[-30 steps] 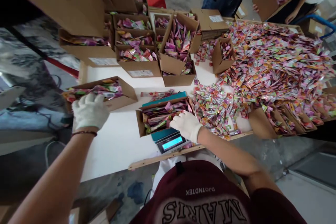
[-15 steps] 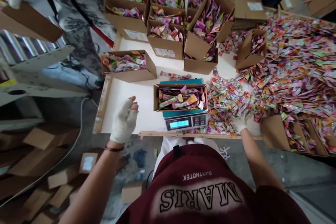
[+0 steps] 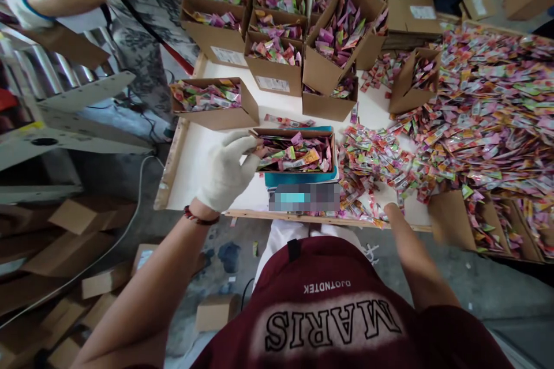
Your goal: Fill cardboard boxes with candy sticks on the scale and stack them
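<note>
An open cardboard box (image 3: 298, 172) filled with small pink, purple and green packets sits on the teal platform of a digital scale (image 3: 303, 181). My left hand (image 3: 229, 170), in a white glove with bare fingertips, closes its fingers and thumb on the left end of this box. To the right of the scale, my right hand (image 3: 384, 196), also gloved, reaches palm down into a loose heap of packets (image 3: 372, 155). Its fingers are hard to make out among the packets. The scale's display panel is blurred over.
Several packet-filled boxes (image 3: 274, 78) stand at the back of the white table (image 3: 194, 155). Another filled box (image 3: 216, 118) is at left. A big packet pile (image 3: 497, 104) covers the right. A co-worker's gloved hand (image 3: 32, 8) holds cardboard by a roller conveyor (image 3: 56, 69).
My left hand has moved right and away from me to the box's left end and taken hold there. My right hand has shifted slightly left within the loose packets.
</note>
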`<act>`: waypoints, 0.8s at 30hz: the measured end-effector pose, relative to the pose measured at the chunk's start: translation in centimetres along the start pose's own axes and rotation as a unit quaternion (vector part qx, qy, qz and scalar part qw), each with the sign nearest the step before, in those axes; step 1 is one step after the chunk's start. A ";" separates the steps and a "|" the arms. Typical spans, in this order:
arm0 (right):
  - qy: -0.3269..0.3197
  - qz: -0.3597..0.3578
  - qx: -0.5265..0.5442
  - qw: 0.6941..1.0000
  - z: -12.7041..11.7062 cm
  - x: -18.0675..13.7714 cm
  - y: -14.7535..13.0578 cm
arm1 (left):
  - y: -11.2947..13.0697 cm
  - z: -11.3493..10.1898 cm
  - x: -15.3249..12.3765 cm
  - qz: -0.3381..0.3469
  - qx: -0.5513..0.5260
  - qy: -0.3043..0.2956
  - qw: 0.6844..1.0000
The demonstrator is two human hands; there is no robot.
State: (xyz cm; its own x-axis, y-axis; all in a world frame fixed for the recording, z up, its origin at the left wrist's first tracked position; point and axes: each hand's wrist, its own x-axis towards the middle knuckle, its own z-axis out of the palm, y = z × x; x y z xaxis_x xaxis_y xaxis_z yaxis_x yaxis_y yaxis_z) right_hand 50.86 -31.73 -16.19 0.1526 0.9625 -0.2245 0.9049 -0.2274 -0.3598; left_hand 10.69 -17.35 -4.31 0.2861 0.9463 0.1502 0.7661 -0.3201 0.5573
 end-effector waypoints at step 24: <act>-0.037 -0.280 0.413 0.866 -7.7 5.0 -18.1 | 9.7 -1.0 2.8 0.133 -0.084 -0.086 0.984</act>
State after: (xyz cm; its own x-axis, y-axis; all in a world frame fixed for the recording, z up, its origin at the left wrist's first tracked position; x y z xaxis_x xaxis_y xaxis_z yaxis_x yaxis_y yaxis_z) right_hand 38.31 -21.71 -3.81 -0.2720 0.9509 0.1479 0.2310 0.2137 -0.9492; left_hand 18.39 -17.81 2.30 0.5684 0.8036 0.1763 0.5495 -0.5303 0.6456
